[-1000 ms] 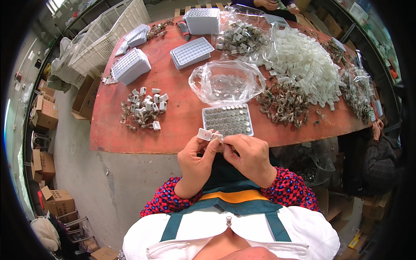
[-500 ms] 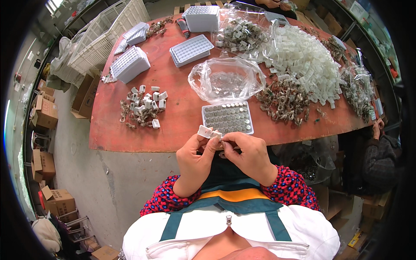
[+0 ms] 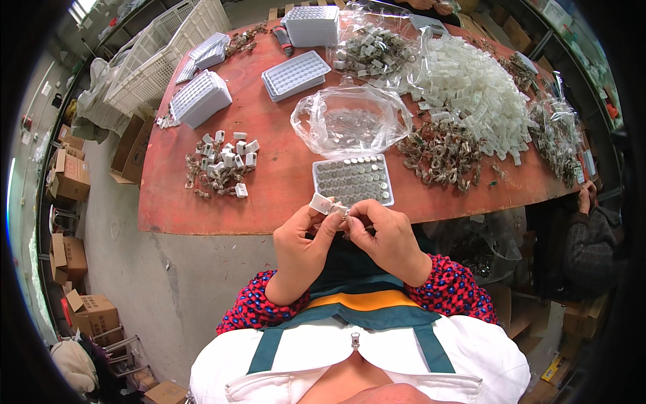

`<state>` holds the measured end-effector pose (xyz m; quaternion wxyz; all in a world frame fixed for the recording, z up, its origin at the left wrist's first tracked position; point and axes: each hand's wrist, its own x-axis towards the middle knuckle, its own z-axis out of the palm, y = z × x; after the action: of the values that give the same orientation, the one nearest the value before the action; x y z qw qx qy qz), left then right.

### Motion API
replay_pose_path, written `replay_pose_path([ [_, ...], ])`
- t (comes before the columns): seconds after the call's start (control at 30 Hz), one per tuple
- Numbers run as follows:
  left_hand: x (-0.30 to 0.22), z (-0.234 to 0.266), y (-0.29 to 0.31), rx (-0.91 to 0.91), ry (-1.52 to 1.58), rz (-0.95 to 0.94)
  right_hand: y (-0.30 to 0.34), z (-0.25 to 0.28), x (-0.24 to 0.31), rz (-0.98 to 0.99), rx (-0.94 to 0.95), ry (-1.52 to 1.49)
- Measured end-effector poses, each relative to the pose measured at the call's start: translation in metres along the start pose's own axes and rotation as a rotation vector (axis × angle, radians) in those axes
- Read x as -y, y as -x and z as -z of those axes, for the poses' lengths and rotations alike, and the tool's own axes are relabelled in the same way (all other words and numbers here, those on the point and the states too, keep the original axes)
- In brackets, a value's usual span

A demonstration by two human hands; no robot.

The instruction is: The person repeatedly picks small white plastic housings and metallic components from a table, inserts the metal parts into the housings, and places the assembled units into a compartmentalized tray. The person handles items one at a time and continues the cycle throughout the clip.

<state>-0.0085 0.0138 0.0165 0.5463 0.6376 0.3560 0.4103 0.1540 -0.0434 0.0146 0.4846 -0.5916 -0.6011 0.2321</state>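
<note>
Near the table's front edge, my left hand [image 3: 301, 248] is closed on a small white plastic housing [image 3: 321, 203], held between thumb and fingers. A second small white piece [image 3: 339, 209] sits beside it, at my left thumb tip. My right hand [image 3: 389, 237] pinches at the right end of that second piece; what lies between its fingertips is too small and covered to make out. Just beyond the hands is a white tray [image 3: 388, 196] with rows of round silvery discs. Left of it lies a small pile of white housings with brownish wires [image 3: 227, 161].
An open clear plastic bag [image 3: 307, 128] lies behind the tray. To the right are tangled brownish wired parts [image 3: 444, 155] and a big heap of white housings [image 3: 471, 94]. Stacked trays [image 3: 202, 101] stand at the left. Another person's hand [image 3: 587, 195] shows at the right edge.
The white housing in my left hand has tilted a little, and my right fingertips have shifted slightly up beside the second piece. Otherwise both hands stay in nearly the same place.
</note>
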Motion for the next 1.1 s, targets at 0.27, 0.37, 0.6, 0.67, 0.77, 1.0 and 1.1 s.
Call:
replay_pose_path([
  [0.27, -0.003, 0.001, -0.001, 0.004, -0.014, -0.006, 0.001, -0.003, -0.004, -0.054, 0.041, -0.115],
  [0.37, -0.003, 0.003, -0.001, 0.009, -0.058, -0.029, 0.001, -0.001, -0.003, -0.141, 0.09, -0.21],
  [0.6, 0.0, 0.006, 0.001, 0.026, -0.044, -0.007, 0.0, 0.001, 0.001, -0.347, 0.172, -0.445],
  [0.67, 0.003, 0.005, 0.001, 0.03, 0.074, 0.043, 0.0, 0.002, -0.001, -0.399, 0.195, -0.54],
  [0.77, 0.01, 0.004, -0.001, 0.034, 0.314, 0.127, -0.001, -0.001, -0.007, -0.421, 0.251, -0.645],
  [1.0, 0.028, 0.002, -0.003, -0.032, 0.662, 0.267, -0.002, -0.002, -0.013, -0.146, 0.159, -0.229],
  [1.1, 0.027, 0.011, -0.003, -0.021, 0.782, 0.307, -0.021, 0.019, -0.021, 0.062, -0.031, 0.117],
])
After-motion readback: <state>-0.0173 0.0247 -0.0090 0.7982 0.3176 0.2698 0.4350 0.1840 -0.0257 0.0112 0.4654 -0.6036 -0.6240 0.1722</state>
